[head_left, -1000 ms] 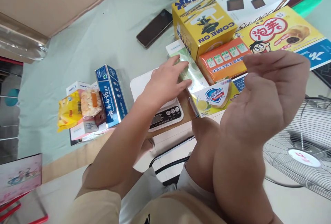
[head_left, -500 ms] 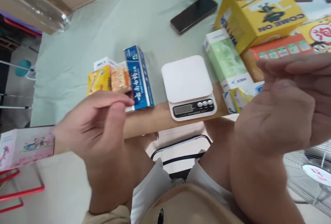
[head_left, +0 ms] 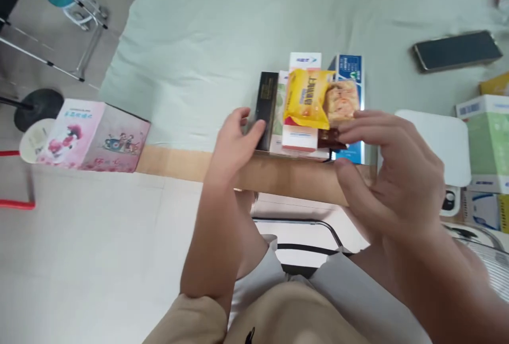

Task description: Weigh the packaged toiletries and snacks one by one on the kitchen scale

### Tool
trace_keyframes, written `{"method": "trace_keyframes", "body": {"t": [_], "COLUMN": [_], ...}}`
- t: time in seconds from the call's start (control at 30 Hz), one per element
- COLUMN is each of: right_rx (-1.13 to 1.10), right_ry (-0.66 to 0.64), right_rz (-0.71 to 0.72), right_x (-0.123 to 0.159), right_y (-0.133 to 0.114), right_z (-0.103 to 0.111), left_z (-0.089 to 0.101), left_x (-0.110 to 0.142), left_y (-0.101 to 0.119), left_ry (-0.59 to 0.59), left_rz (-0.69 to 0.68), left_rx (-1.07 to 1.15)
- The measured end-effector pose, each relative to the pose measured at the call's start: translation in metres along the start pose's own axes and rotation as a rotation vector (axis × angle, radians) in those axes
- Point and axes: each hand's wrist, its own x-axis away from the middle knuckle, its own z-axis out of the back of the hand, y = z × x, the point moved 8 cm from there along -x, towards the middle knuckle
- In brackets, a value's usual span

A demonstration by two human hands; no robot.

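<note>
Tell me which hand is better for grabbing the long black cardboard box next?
Probably the left hand: its thumb is close beside the black box. The right hand is farther away, near the long blue cardboard box.

Fairly bright, diffuse light covers the tabletop (head_left: 199, 42), with small glossy highlights on the yellow packet (head_left: 305, 97). Blur softens the right hand (head_left: 392, 174) and its forearm, while wide-angle distortion stretches objects beyond the tabletop's left edge.
</note>
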Motion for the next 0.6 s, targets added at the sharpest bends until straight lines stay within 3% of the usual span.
{"method": "trace_keyframes", "body": {"t": [0.07, 0.13, 0.27, 0.33, 0.47, 0.6], "right_rx": [0.095, 0.141, 0.099, 0.015, 0.031, 0.111], "right_ry": [-0.172, -0.295, -0.704, -0.846, -1.014, -1.112], "right_rz": [0.113, 0.179, 0.016, -0.076, -0.171, -0.180], "right_x": [-0.031, -0.065, -0.127, -0.148, -0.163, -0.155], "right_y": [-0.011, -0.005, 0.064, 0.101, 0.146, 0.141], "right_z": [-0.024, -0.048, -0.126, -0.165, -0.221, -0.240], "left_z": [-0.008, -0.012, -0.007, 0.000, 0.018, 0.030], "left_x": [0.002, 0.005, 0.006, 0.005, -0.001, -0.005], "left_y": [0.001, 0.007, 0.010, 0.007, -0.001, -0.017], "left_ry": [-0.140, -0.222, -0.239, -0.215, -0.115, -0.044], "left_rz": [-0.012, -0.040, -0.020, 0.029, 0.086, 0.150], "left_rx": [-0.053, -0.108, -0.176, -0.155, -0.042, 0.088]}}
